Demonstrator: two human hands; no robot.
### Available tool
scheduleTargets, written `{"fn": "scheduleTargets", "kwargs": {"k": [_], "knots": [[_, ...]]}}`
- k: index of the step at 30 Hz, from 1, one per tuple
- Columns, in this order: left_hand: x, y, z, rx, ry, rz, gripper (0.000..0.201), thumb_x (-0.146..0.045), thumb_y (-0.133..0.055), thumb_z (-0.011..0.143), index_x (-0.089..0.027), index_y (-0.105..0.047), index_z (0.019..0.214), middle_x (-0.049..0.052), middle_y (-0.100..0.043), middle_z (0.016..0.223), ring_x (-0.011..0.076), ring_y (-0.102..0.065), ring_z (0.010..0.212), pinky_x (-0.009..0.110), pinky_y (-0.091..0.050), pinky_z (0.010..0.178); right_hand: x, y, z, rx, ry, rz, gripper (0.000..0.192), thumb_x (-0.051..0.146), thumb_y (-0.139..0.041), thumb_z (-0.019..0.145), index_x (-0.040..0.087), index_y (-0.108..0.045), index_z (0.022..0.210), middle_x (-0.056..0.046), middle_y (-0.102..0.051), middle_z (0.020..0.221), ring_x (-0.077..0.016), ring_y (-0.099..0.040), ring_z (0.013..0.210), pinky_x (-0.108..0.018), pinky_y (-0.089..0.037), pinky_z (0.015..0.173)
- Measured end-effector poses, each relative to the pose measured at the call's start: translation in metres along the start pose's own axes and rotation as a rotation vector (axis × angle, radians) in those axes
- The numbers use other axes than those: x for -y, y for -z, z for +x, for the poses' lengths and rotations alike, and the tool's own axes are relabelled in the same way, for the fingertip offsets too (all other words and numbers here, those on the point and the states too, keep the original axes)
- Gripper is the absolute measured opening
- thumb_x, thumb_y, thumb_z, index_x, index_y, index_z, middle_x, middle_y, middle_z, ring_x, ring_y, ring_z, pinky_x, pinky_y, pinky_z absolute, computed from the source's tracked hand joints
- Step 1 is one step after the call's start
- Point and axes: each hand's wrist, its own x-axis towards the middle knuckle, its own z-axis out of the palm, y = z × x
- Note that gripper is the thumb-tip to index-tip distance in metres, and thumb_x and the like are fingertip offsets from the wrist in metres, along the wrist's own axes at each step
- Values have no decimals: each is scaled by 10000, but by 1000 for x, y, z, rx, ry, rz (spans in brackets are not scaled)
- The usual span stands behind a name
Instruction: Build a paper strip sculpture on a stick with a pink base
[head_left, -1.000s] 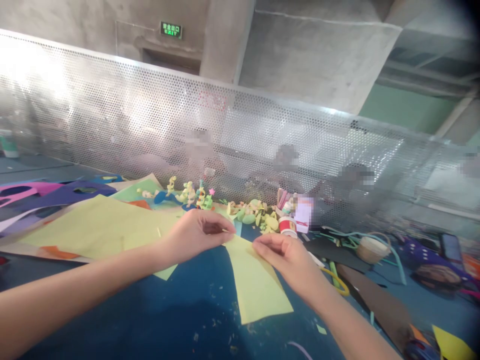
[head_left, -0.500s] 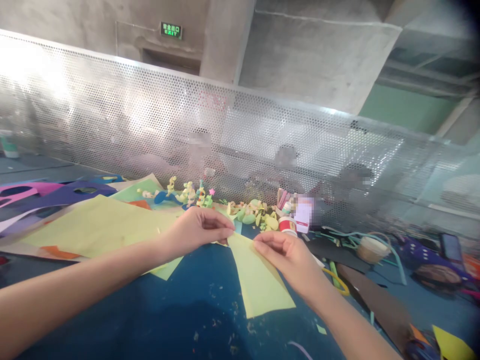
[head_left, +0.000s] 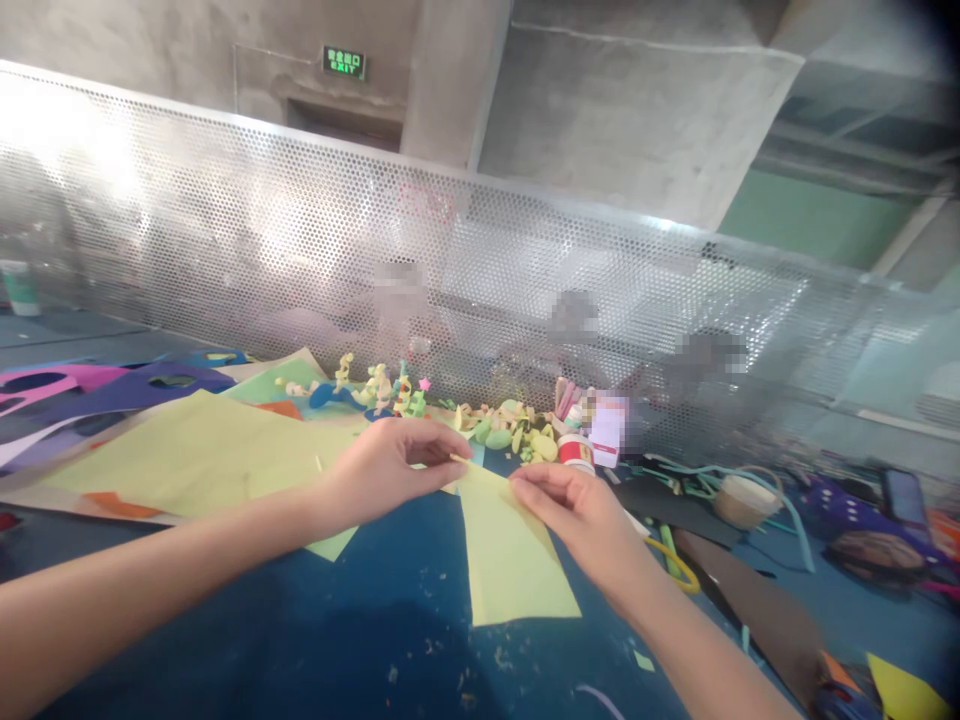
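Observation:
A pale yellow sheet piece, like thin foam or paper, hangs between my hands over the blue table. My left hand pinches its upper left corner between thumb and fingertips. On the upper right edge, my right hand grips it with thumb and fingers closed. The piece's lower end spreads out towards me. Left of it, under my left forearm, a larger pale yellow sheet lies flat. Just beyond my hands sits a heap of small yellow and green cut pieces.
Small foam figures stand at the back. A red and white tub is beside the heap, near a phone with a lit screen. Brown sheet and a spotted purple item lie right. A perforated metal screen borders the table.
The yellow piece's lower end has swung slightly left and up. My left fingers have shifted a little at its corner. The right hand has hardly moved.

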Motion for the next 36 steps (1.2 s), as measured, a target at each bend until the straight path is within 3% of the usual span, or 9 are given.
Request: {"fn": "scheduleTargets", "kwargs": {"k": [9,19,29,32,36], "knots": [[-2,3,2,36,123,-118,161,-315,-661,745,-173,-682,817,4,-677,658,116,-630,612,214,-519,610,0,0,1,-2,13,-13,257,426,-598,784,181,-632,852,-31,-691,806,-174,-635,754,-276,-482,674],[-3,2,3,82,220,-242,185,-315,-639,760,-144,-660,827,16,-679,673,119,-631,625,249,-523,654,7,-4,-2,-11,14,-42,228,402,-605,774,180,-620,824,-34,-691,783,-168,-639,719,-267,-489,634],[3,-3,4,99,146,-186,116,-250,-650,732,-148,-633,786,-10,-632,690,107,-598,650,236,-477,678,0,-5,0,2,79,-74,151,327,-602,790,183,-605,836,-19,-673,783,-141,-614,715,-250,-473,636],[13,-6,5,121,176,-175,116,-258,-647,733,-147,-620,753,-17,-614,658,104,-587,633,242,-472,682,-12,-7,5,18,91,-70,144,319,-604,790,181,-609,833,-24,-678,788,-146,-613,722,-262,-466,653],[43,-17,4,136,217,-178,136,-261,-654,721,-149,-611,785,-7,-623,695,113,-596,672,256,-475,719,-38,-12,15,26,29,-19,172,331,-634,763,170,-620,821,-29,-684,776,-152,-619,712,-275,-463,673]]}}
